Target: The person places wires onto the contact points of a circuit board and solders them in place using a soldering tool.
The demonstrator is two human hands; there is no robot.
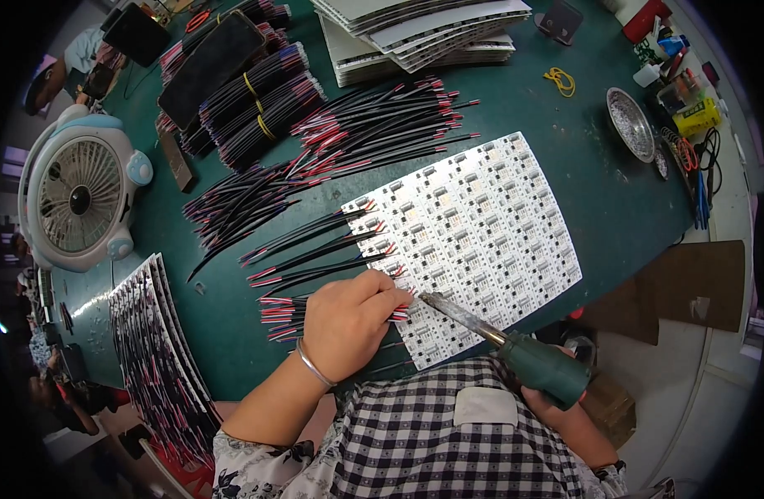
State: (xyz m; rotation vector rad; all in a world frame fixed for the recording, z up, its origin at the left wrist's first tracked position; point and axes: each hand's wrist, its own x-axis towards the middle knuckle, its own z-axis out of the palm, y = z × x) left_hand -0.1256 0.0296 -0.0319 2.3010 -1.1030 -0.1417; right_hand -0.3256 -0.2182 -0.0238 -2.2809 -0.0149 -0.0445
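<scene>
A white circuit board panel (482, 224) with rows of small dark components lies on the green table. At its left edge my left hand (348, 320) pinches a black wire with red and white ends. More black wires (303, 237) run from that edge out to the left. My right hand (548, 399) is wrapped round the green handle of a soldering iron (544, 366). The iron's metal tip touches or nearly touches the board just beside my left fingertips; the exact contact is too small to tell. Part of my right hand is hidden behind the handle.
Loose black wires (382, 125) and tied bundles (261, 108) lie beyond the board. Stacked white panels (423, 37) stand at the back. A fan (78, 195) and wired panels (157, 349) are at left; a metal bowl (630, 125) and yellow bottle (696, 116) at right.
</scene>
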